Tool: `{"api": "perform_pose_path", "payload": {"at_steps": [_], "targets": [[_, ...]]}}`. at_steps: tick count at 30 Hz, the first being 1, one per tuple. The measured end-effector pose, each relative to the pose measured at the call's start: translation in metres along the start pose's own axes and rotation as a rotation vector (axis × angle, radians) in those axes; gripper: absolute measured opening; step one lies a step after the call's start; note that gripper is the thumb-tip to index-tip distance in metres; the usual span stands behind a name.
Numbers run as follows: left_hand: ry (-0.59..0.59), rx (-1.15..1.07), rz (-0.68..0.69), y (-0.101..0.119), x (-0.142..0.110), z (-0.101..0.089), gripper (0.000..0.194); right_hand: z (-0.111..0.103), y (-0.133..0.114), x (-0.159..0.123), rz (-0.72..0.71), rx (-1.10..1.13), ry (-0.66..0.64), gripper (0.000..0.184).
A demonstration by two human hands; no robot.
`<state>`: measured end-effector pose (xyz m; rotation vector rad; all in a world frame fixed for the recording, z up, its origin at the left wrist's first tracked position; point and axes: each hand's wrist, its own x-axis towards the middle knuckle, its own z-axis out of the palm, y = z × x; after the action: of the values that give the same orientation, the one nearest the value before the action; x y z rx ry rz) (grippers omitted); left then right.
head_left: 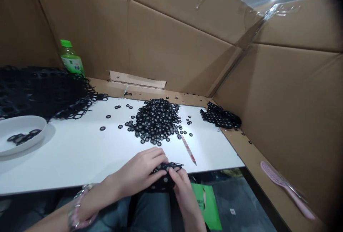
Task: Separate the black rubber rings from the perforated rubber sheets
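At the table's front edge, both my hands grip a black perforated sheet (pixel 165 181) dotted with pale round spots. My left hand (pixel 143 166) comes in from the left, its fingers and thumb closed over the sheet's upper part. From the right, my right hand (pixel 184 188) pinches the sheet with its thumb on top. Just beyond my hands lies a heap of small black discs with pale centres (pixel 157 119). A pen-like stick with a dark tip (pixel 189 149) rests on the white table (pixel 80 160), to the right of the heap.
A white bowl (pixel 40 124) holding several dark discs stands at left. Behind it are a mass of black punched-out sheets (pixel 34 90) and a green-capped bottle (pixel 71 58). Folded dotted black material (pixel 221 116) and a pink hairbrush (pixel 286 185) lie at right. Cardboard walls (pixel 171 39) surround the table.
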<state>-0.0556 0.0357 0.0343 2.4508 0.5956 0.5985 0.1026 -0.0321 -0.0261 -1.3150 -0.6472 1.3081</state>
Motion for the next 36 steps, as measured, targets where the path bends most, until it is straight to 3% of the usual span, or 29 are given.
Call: {"api": "perform_pose_path", "payload": {"at_steps": [3, 8, 11, 16, 23, 31, 36], "targets": [[0.009, -0.043, -0.018, -0.011, 0.002, 0.006, 0.020, -0.006, 0.001, -0.005, -0.022, -0.066, -0.062, 0.035], [-0.040, -0.015, 0.045, -0.012, 0.004, 0.007, 0.020, -0.005, 0.002, -0.010, -0.167, -0.291, 0.030, 0.035], [-0.089, -0.070, 0.009, -0.009, 0.006, 0.003, 0.019, -0.004, 0.002, -0.013, -0.240, -0.390, 0.053, 0.032], [-0.119, -0.126, -0.033, -0.009, 0.008, 0.001, 0.020, -0.006, -0.002, -0.018, -0.262, -0.464, -0.058, 0.028], [-0.036, -0.298, -0.099, -0.005, 0.009, 0.016, 0.032, -0.008, -0.001, -0.012, -0.217, -0.345, 0.011, 0.033], [0.063, -0.530, -0.244, 0.001, 0.014, 0.028, 0.034, -0.005, -0.001, -0.008, -0.153, -0.025, -0.039, 0.028], [0.108, -0.554, -0.280, 0.001, 0.014, 0.036, 0.036, -0.006, 0.001, -0.007, -0.120, 0.027, -0.060, 0.028]]}}
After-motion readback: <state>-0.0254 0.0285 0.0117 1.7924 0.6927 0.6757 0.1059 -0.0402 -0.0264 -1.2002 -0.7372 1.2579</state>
